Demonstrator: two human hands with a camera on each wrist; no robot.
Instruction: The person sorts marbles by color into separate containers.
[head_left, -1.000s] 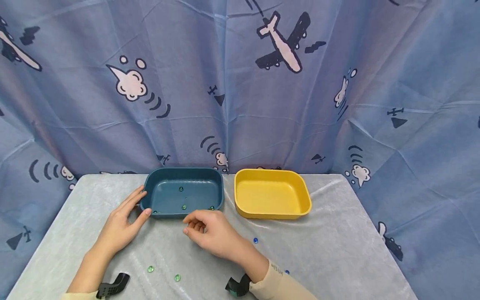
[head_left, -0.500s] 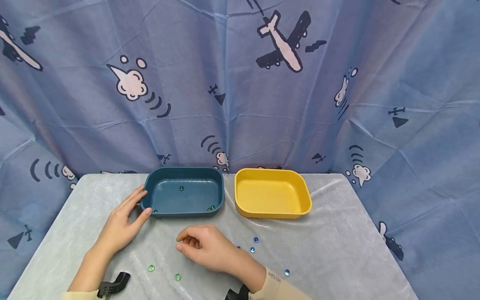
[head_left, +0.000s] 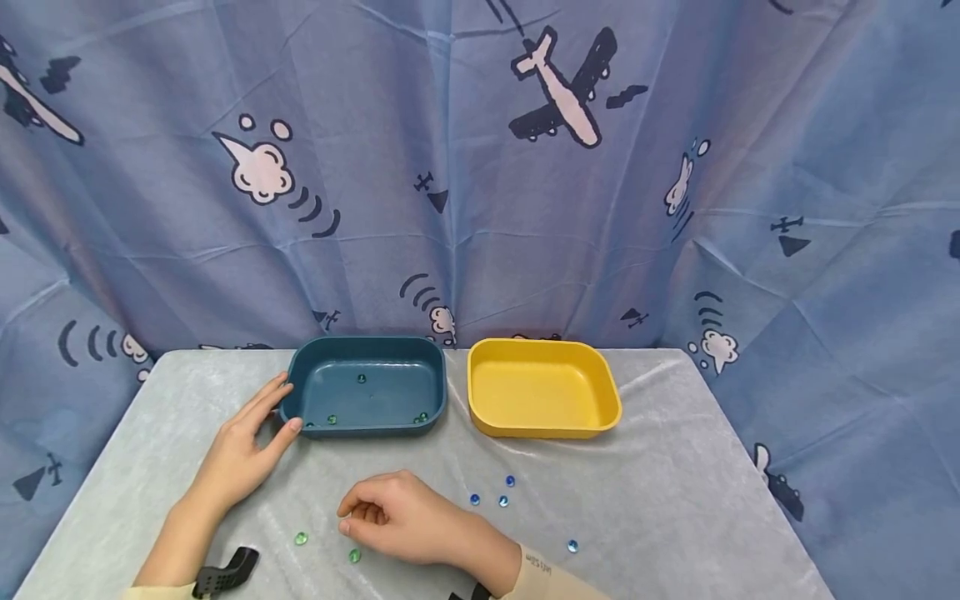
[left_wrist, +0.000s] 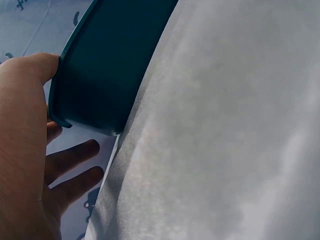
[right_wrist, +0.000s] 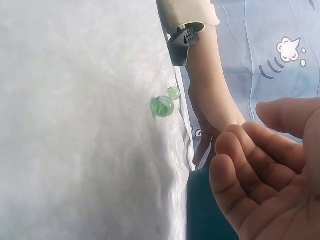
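My left hand rests at the left end of a dark teal bin. Its thumb touches the bin's rim in the left wrist view, and the other fingers are spread along the outside. Inside the bin lie several green marbles, one green marble near the middle. My right hand hovers in front of the bin over the table, fingers loosely curled; the right wrist view shows nothing in its palm. Nearest to it are two green glass marbles on the cloth, one green marble close below the fingertips and another green marble farther left.
Beside the teal bin stands a yellow bin, with nothing visible in it. Several blue marbles, among them a blue marble, lie on the pale cloth right of my right hand. A patterned blue curtain hangs behind the table.
My right hand has drawn back from the teal bin toward the front left, uncovering blue marbles. Green marbles inside the bin have shifted; one now shows near its front left. My left hand stays put.
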